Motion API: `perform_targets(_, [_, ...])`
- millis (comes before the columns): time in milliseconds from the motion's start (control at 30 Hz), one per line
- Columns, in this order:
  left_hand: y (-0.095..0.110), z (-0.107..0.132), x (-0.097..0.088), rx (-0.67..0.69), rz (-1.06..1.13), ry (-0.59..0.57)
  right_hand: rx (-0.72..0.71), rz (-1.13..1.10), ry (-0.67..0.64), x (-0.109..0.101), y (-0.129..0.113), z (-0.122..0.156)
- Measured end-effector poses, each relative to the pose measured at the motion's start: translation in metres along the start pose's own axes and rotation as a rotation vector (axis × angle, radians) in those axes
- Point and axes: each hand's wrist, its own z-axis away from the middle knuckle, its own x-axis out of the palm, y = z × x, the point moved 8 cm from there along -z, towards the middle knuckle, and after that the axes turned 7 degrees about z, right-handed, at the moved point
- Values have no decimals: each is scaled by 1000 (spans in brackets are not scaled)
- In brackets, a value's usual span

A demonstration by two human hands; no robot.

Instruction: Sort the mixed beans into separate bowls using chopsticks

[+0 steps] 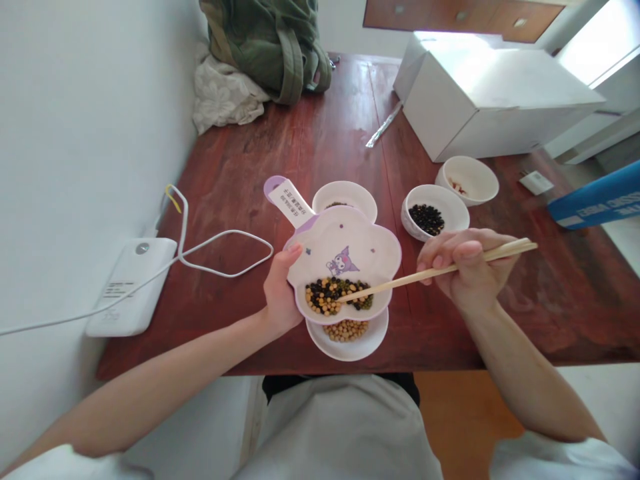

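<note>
My left hand (pixel 283 290) grips the left rim of a flower-shaped plate (pixel 320 243) with a purple edge and a cartoon print. The plate tilts toward me, and mixed black, yellow and green beans (pixel 325 297) are gathered along its near side. Between the fingers of my right hand (pixel 470 267) is a pair of chopsticks (pixel 400 283), their tips among these beans. Below the plate's near edge, a white bowl (pixel 320 340) with yellow soybeans (pixel 346 330) shows in part. Behind the plate, another white bowl (pixel 345 190) is partly covered; its dark contents are hard to make out.
On the right stand a bowl of black beans (pixel 426 219) and a bowl with a few reddish bits (pixel 473 177). Farther back are a white box (pixel 450 107), a silvery strip (pixel 384 125) and a green bag (pixel 265 47). A power bank (pixel 133 287) with a white cable lies left.
</note>
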Motion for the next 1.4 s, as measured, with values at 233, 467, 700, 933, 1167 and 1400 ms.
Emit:
perform_targets(233, [2, 0, 2, 75, -90, -114, 42, -21, 11, 1, 11, -1])
perform_targets(467, [9, -4, 9, 173, -153, -198, 18, -34, -7, 2, 15, -3])
perform_targets(700, [10, -6, 3, 194, -239, -198, 31, -24, 24, -1, 18, -4])
perform_targets(933, [9, -7, 1, 211, -230, -230, 38, -28, 18, 2, 18, -4])
perform_targets(1167, [11, -5, 0, 238, -244, -219, 62, -59, 3, 6, 21, -1])
perform_targets(1400, [12, -2, 1, 240, -206, -180, 99, -70, -11, 9, 24, 1])
